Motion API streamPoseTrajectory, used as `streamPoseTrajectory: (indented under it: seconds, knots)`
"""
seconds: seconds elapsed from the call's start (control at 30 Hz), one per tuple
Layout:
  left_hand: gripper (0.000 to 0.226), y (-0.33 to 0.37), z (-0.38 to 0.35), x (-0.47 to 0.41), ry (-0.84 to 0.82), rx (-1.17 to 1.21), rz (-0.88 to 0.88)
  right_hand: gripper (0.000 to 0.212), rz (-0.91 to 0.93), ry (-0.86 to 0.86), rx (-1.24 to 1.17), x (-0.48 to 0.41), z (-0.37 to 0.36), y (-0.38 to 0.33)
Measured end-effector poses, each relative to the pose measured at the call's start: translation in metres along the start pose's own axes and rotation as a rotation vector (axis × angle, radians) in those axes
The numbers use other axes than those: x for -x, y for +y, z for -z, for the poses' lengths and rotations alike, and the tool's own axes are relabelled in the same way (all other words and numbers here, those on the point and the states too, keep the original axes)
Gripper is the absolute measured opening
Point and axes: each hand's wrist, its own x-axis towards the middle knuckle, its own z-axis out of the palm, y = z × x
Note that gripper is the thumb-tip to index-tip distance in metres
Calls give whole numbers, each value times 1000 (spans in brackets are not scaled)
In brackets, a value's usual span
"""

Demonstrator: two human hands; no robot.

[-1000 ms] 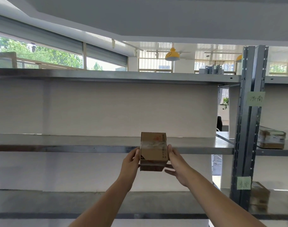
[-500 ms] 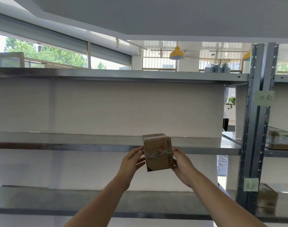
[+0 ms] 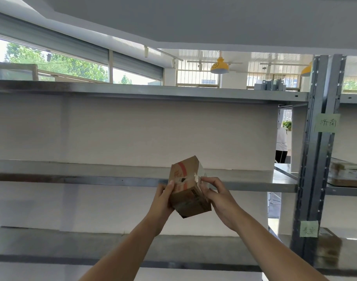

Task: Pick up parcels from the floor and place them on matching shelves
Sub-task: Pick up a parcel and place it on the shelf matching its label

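Head cam only, so one angle to go on: a small cardboard parcel [image 3: 188, 189] is up in the air in front of the middle shelf [image 3: 112, 180] of a grey metal rack, tilted so one corner points down and its top leans away toward the back wall. Both hands are on it. Left hand [image 3: 163, 196] is wrapped around the parcel's left side, fingers pressed on the front face near the red printing. Right hand [image 3: 218, 196] grips the right side, fingertips on the clear tape band running across the box. Parcel isn't touching the shelf; it's held just in front of the edge, overlapping it from this angle. Right of the parcel, past the rack's dark upright post [image 3: 315, 159], there's a green sticky note [image 3: 326, 122] with handwriting on the post and another green note [image 3: 309, 228] lower down. Another taped box [image 3: 345, 174] sits on the neighbouring shelf right of the post.
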Motion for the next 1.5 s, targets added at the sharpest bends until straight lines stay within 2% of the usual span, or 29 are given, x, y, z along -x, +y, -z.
streamPoseTrajectory:
  seconds: [0.1,0.23,0.4,0.57,0.7,0.83,0.9,1.0,1.1,1.23,1.37,1.5]
  knots:
    - [36,-2,3,0,-14,28,8,35,6,18,-18,2,0,-2]
    - [35,-3,5,0,-11,9,-2,75,16,100,5,1,0,-2]
    - [31,-4,6,-1,-2,-43,-73,83,-23,115,1,-1,-3,3]
    - [24,-8,0,0,45,-124,-128,80,28,118,29,0,-7,4]
    - [21,-7,1,-2,64,-102,-111,72,32,154,27,1,-7,3]
    - [28,-7,7,-2,88,-139,-63,36,20,160,-17,3,-4,1]
    - [41,-9,11,-1,64,-161,-31,30,14,172,-6,4,-2,0]
    - [57,-13,15,0,-8,-183,57,28,32,178,42,5,-2,-1]
    - [57,-19,16,0,-57,-185,110,24,69,172,75,6,-5,-3]
    - [59,-25,16,-3,-35,-61,144,23,49,162,83,4,-8,-9]
    - [75,-30,13,-6,17,53,169,29,53,163,13,4,-9,-9]
    - [61,-33,11,-7,34,152,134,27,52,99,20,5,-12,-8]
